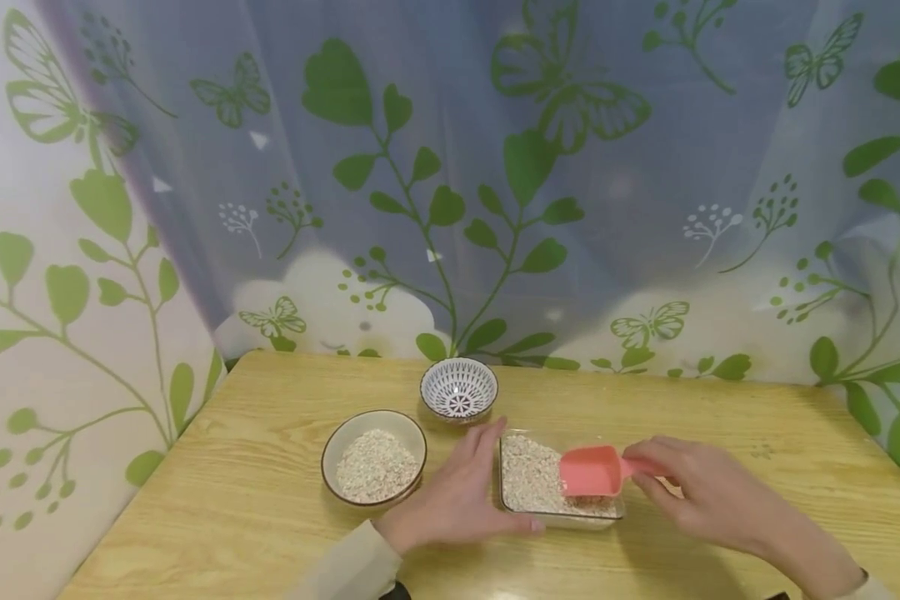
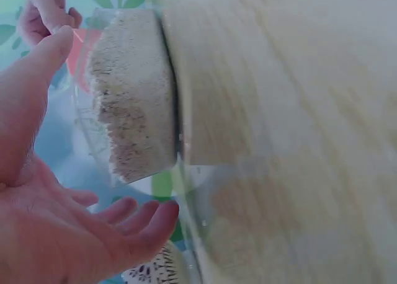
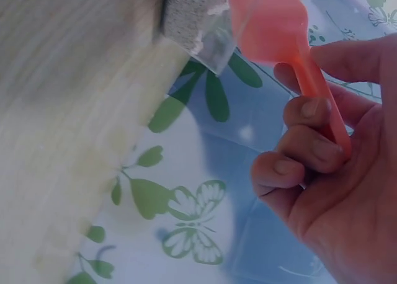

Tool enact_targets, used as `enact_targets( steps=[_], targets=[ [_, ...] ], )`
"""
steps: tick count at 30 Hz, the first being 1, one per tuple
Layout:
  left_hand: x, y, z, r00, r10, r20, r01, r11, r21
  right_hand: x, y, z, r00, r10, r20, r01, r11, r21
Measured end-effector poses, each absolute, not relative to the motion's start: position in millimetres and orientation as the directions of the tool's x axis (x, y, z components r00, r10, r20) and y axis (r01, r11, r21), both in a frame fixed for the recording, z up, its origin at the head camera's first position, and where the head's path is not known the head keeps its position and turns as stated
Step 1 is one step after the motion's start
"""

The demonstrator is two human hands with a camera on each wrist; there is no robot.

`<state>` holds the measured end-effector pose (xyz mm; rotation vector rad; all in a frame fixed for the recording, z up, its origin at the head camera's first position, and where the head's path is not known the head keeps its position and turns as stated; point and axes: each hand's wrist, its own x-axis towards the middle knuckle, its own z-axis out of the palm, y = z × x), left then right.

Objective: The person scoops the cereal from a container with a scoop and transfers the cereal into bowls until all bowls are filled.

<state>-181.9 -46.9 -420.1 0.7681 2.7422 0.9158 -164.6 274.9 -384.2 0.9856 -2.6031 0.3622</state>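
A pink scoop [image 1: 592, 472] dips at its front edge into pale oat-like flakes [image 1: 528, 471] inside a clear rectangular glass dish [image 1: 562, 522]. My right hand [image 1: 708, 493] grips the handle, its fingers curled round it in the right wrist view, where the scoop [image 3: 273, 23] overlaps the dish's end. At the dish's left side is my left hand [image 1: 453, 504], its thumb along the front and its fingers stretched toward the back corner. The left wrist view shows this hand [image 2: 68, 219] spread beside the dish, the flakes heaped behind the glass wall.
Left of my left hand stands a round dark-rimmed bowl [image 1: 375, 420] holding more flakes. Behind the dish, a small blue-and-white patterned bowl [image 1: 459, 385] sits near the back of the wooden table [image 1: 255, 450]. A leaf-printed curtain [image 1: 450, 167] hangs behind the table.
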Motion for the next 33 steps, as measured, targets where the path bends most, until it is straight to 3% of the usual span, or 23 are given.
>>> enact_targets(
  steps=[10, 21, 27, 33],
  targets=[
    [-195, -38, -429, -0.850, 0.521, -0.072, 0.360, 0.676, 0.643, -167, 273, -369, -0.675, -0.626, 0.390, -0.708, 0.699, -0.104],
    [-200, -35, -430, -0.835, 0.535, -0.128, 0.375, 0.724, 0.579, -166, 257, -346, -0.792, -0.573, 0.211, -0.594, 0.803, -0.050],
    [-201, -35, -430, -0.825, 0.546, -0.147, 0.366, 0.714, 0.596, -170, 245, -348, -0.822, -0.551, 0.142, -0.563, 0.825, -0.056],
    [-203, -34, -431, -0.817, 0.559, -0.144, 0.375, 0.704, 0.603, -175, 244, -358, -0.827, -0.540, 0.158, -0.558, 0.823, -0.108]
  ],
)
